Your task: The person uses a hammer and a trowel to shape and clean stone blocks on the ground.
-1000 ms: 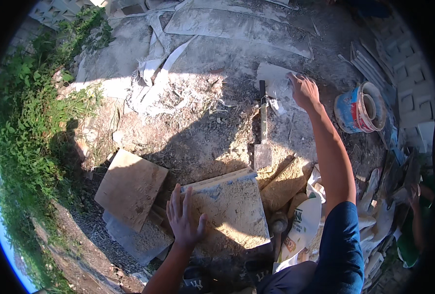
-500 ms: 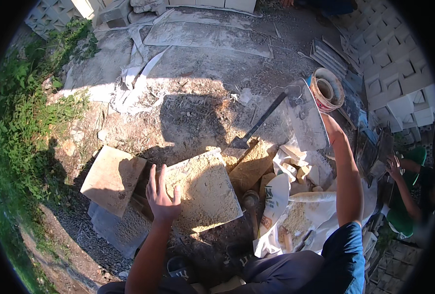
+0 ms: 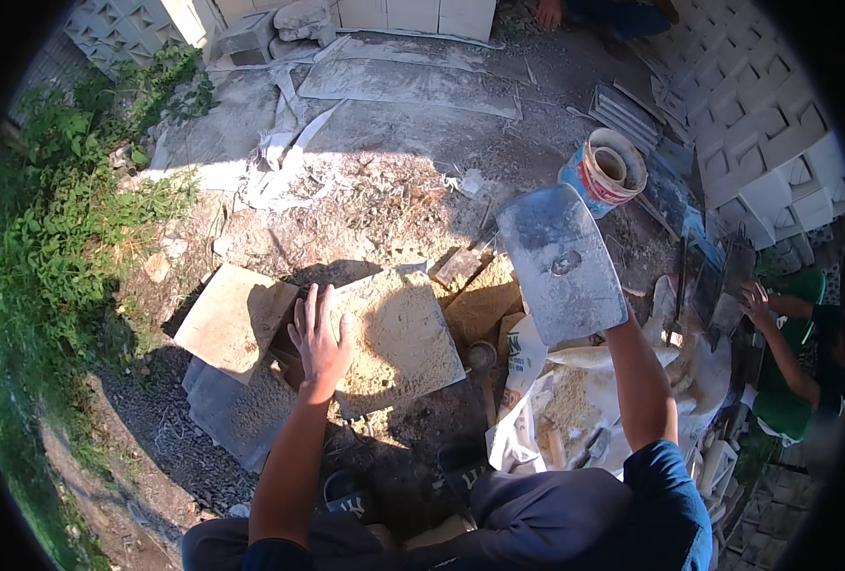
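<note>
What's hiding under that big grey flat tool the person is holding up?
The grey flat tool covers the right hand that lifts it, so only the forearm shows below. Beneath it lie pale sacks and stone pieces. The left hand rests flat on a sandy slab.

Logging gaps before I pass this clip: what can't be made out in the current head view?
- Right hand: hidden behind the shovel blade it raises; grip unseen.
- Shovel handle: covered by the blade.
- Slab under the left hand: its near edge lies in shadow.
- Co-worker in green: cut off by the right rim.
</note>
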`<state>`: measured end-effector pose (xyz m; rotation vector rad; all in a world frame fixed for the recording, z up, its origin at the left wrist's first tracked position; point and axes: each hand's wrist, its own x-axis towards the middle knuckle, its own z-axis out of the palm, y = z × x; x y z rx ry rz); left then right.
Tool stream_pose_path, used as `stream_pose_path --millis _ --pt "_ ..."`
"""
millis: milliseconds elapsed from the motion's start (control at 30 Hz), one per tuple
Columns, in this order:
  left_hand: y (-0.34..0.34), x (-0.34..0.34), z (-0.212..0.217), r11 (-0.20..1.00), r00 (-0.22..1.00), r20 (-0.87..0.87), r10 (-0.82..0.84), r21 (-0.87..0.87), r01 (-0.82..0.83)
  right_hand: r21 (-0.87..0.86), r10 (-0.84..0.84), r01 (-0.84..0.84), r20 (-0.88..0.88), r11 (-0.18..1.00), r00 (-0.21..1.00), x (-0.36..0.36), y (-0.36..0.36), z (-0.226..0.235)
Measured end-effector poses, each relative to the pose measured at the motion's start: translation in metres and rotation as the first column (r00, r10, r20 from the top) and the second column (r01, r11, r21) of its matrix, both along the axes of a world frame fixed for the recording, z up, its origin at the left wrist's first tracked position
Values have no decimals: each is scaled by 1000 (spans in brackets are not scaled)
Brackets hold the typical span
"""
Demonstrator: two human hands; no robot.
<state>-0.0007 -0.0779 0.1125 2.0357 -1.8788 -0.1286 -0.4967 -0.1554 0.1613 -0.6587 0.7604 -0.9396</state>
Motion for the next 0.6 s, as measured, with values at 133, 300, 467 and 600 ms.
stream_pose_path --millis 133,300,467,600 --pt "-19 -17 31 968 985 -109 -133 -228 106 15 80 -83 145 996 986 50 24 7" --pt "-27 -62 87 916 635 -712 -300 -27 401 37 178 -194 264 980 948 99 59 12" --pt "-4 -65 77 845 671 -710 -215 209 492 29 302 -318 236 948 923 125 83 28" --pt "10 -54 59 921 346 -933 -96 49 387 -11 468 -468 7 884 884 129 87 52"
